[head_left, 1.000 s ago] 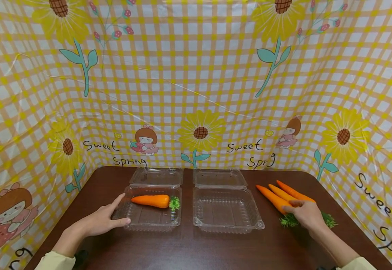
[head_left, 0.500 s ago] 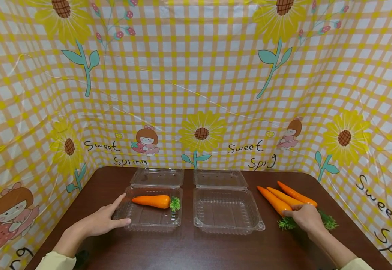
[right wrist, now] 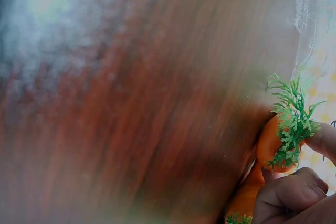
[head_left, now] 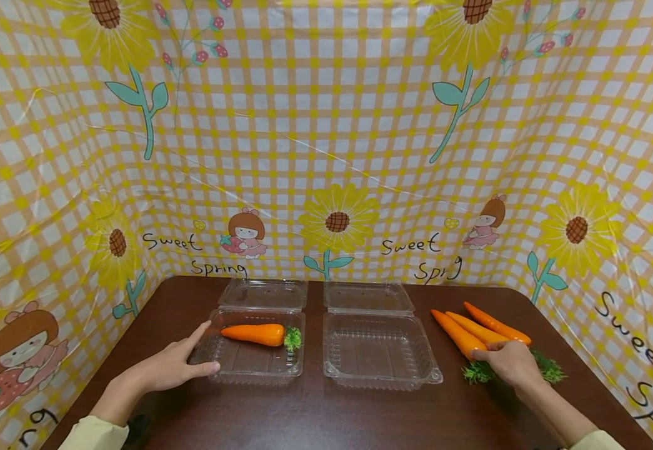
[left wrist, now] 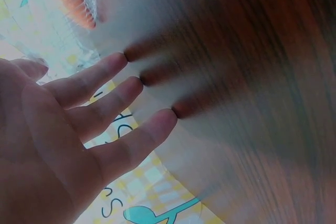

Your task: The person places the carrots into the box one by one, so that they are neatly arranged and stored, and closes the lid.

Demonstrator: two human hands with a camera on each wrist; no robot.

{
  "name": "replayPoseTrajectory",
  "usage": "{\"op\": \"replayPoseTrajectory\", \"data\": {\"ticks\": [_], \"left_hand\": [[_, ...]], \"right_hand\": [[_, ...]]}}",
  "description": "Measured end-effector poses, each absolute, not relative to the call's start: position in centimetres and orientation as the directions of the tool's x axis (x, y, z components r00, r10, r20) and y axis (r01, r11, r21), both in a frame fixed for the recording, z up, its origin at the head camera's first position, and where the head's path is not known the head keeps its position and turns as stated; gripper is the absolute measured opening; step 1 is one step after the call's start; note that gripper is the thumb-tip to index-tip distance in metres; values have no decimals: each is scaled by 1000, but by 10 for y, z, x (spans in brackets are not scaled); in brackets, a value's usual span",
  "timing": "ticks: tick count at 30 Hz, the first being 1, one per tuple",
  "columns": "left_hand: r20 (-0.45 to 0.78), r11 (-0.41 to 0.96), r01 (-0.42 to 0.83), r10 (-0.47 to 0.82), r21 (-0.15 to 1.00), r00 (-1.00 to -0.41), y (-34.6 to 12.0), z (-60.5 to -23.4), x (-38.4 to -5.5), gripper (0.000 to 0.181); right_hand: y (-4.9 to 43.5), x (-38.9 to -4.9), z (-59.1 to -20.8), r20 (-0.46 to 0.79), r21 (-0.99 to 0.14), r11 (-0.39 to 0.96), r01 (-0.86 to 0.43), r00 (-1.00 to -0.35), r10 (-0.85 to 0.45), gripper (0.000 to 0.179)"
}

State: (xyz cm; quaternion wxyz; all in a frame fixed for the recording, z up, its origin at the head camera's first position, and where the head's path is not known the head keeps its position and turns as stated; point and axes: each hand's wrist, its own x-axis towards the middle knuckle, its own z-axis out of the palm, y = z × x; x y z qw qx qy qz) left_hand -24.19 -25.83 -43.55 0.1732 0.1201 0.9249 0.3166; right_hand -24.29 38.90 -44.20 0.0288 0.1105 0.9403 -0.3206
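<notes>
My left hand (head_left: 163,367) lies at the left side of the left clear plastic clamshell container (head_left: 236,369), thumb and fingers spread. In the left wrist view its straight fingertips (left wrist: 161,121) reach down to the tabletop. One carrot (head_left: 254,335) with a short green top lies inside that container. On the right, my right hand (head_left: 514,364) pinches the thick end of the leftmost carrot (head_left: 457,333), its leafy top (right wrist: 291,124) showing in the right wrist view. Close against it lies the middle carrot (head_left: 475,326); a third carrot (head_left: 495,322) lies behind. The hand partly hides their tops.
A second clear clamshell container (head_left: 379,350) stands mid-table with nothing in it. Both containers have their lids (head_left: 367,296) folded back. The dark brown table (head_left: 304,419) is enclosed by a yellow checked cloth (head_left: 326,125) behind and at both sides.
My right hand has shifted slightly in among the carrots, its fingers drawing in at the leftmost carrot's thick end. The middle carrot's tip has swung closer to it. My left hand stays put.
</notes>
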Motion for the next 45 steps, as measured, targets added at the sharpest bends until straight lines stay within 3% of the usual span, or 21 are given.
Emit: {"op": "replayPoseTrajectory", "data": {"ticks": [4,9,13,19,28,45], "left_hand": [[-251,765,102,330,636,-910,-259,-437,-244,101],[-248,761,110,339,640,-907,-259,-437,-244,101],[-246,762,112,340,638,-908,-259,-436,-242,100],[-244,763,116,341,636,-908,-260,-437,-243,100],[-236,758,121,344,642,-909,-259,-437,-244,100],[-245,764,105,330,637,-912,-258,-434,-242,101]], "right_hand": [[388,-243,-442,-122,-624,750,218,-976,182,77],[383,-242,-441,-90,-664,723,193,-980,179,43],[381,-241,-439,-110,-699,686,202,-978,177,36],[385,-245,-438,-152,-695,676,247,-969,197,41],[377,-247,-409,-157,-686,691,227,-974,164,81],[339,-263,-368,-95,-732,670,124,-992,79,71]]}}
